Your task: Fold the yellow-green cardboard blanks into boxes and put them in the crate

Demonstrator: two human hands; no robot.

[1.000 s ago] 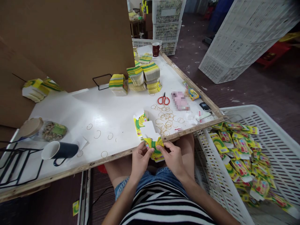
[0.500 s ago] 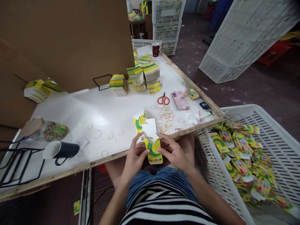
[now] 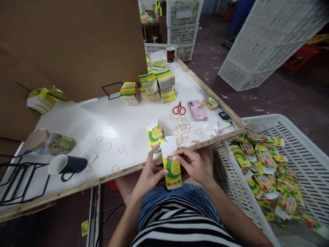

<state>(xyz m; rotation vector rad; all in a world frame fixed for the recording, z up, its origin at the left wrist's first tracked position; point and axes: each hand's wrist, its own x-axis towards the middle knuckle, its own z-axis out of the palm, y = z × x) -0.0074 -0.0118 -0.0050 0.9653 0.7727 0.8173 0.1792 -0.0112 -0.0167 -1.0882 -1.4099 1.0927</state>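
Both of my hands hold one small yellow-and-green paper box (image 3: 172,169) over my lap, just off the near edge of the white table (image 3: 84,120). My left hand (image 3: 149,173) grips its left side. My right hand (image 3: 192,164) pinches the box near its white top flap, which stands up. Right behind it, a small stack of flat box blanks (image 3: 155,133) lies on the table, beside scattered rubber bands (image 3: 181,128).
Piles of bundled blanks (image 3: 156,84) and red scissors (image 3: 179,109) lie farther back. A dark mug (image 3: 68,164) lies tipped at the left beside a jar (image 3: 55,144) and a wire rack (image 3: 17,178). A white crate (image 3: 303,137) at my right holds several finished boxes. Cardboard sheets stand behind.
The box has turned from tilted to upright in my hands and come lower toward my lap. My right hand has shifted up to the flap.
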